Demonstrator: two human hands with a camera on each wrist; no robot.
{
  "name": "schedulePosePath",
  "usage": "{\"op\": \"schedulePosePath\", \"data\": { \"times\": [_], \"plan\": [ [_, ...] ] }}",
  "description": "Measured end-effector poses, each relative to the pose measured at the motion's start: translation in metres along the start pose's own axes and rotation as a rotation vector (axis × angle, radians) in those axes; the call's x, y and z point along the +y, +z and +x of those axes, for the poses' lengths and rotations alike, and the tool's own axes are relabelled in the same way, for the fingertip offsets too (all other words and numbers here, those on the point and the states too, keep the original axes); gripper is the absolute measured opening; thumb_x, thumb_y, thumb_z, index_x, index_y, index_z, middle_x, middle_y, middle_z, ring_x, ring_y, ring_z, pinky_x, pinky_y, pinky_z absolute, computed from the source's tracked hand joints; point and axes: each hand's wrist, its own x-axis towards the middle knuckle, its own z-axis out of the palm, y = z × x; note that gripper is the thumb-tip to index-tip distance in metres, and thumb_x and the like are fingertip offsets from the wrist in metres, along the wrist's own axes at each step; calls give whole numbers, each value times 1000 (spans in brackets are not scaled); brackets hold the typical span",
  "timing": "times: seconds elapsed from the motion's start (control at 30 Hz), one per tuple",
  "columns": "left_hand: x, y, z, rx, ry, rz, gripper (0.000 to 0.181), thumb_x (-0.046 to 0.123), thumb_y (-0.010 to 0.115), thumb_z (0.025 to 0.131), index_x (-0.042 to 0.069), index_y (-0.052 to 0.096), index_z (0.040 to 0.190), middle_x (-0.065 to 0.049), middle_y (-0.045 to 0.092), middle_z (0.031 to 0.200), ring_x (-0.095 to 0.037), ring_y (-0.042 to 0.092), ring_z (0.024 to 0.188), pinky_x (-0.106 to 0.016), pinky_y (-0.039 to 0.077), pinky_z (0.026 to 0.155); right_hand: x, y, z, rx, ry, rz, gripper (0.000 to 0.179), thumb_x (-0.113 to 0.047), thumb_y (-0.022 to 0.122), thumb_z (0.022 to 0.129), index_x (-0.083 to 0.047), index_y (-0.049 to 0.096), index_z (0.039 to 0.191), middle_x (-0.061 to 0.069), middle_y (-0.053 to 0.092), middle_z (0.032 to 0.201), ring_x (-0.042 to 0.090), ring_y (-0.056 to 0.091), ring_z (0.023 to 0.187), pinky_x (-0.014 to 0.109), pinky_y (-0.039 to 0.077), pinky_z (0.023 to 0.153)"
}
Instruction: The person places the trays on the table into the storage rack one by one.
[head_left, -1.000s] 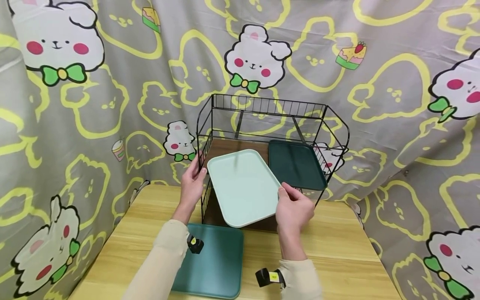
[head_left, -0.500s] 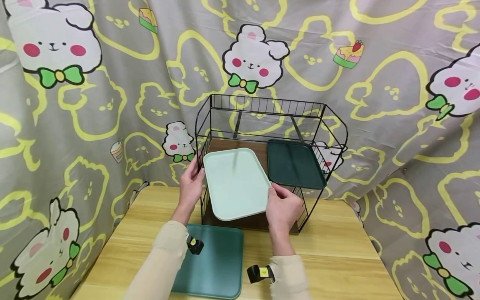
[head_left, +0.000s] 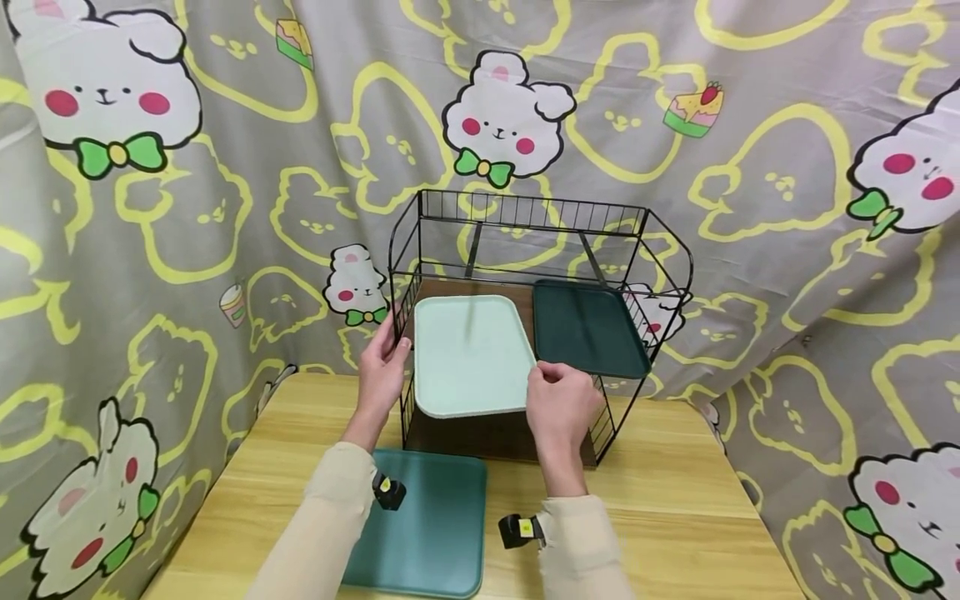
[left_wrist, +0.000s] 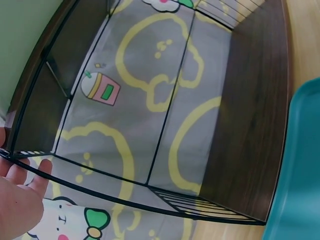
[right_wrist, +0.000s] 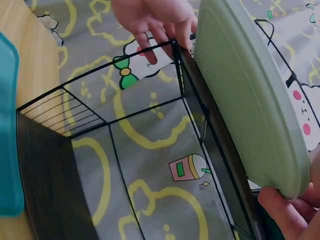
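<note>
At the left, the person's left grip (head_left: 381,375) holds the front upright of the black wire rack (head_left: 487,439), thumb and fingers on either side of it; a small wrist camera (head_left: 388,492) below carries a yellow label, too small to read. Beneath that forearm a teal tray (head_left: 431,533) lies flat on the wood-grained counter (head_left: 675,500), in front of the rack. The pale green tray (head_left: 472,358) is over the rack's upper shelf, its front end jutting out, its left edge just beside the left thumb. The right grip (head_left: 562,412) pinches its right rim near the front corner; the writing on the yellow tag at that wrist (head_left: 526,528) cannot be made out. Only the right wrist view shows the pale tray's underside along its length, tilted; whether it touches the shelf, I cannot tell. Both wrist views look into the lower tier, with a pink cup printed on the curtain (right_wrist: 145,210) beyond. Farther right, a dark green tray (head_left: 588,325) sits on the upper shelf.
</note>
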Motion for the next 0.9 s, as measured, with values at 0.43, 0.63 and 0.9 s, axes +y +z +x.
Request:
{"op": "schedulePosePath", "data": {
  "times": [0.43, 0.63, 0.9],
  "plan": [
    [-2, -1, 1, 5, -1, -9, 59, 15, 56, 111, 30, 40, 165, -8, 49, 165, -28, 50, 152, -44, 41, 126, 9, -5, -13, -76, 107, 203, 34, -31, 85, 90, -12, 83, 119, 9, 83, 107, 23, 77, 96, 24, 57, 77],
    [2, -2, 0, -2, 4, -14, 59, 14, 57, 110, 30, 40, 165, -9, 49, 165, -29, 50, 152, -45, 42, 126, 17, -19, -25, -213, 17, 217, 58, -35, 94, 82, -12, 76, 132, 10, 77, 125, 26, 78, 109, 23, 63, 90],
    [1, -3, -1, -11, -3, -6, 59, 16, 56, 111, 29, 39, 165, -8, 48, 166, -30, 49, 152, -45, 41, 126, 13, -7, -34, -170, -54, 189, 70, -26, 98, 76, -5, 72, 137, 13, 72, 128, 30, 76, 112, 45, 63, 98]
  ]
}}
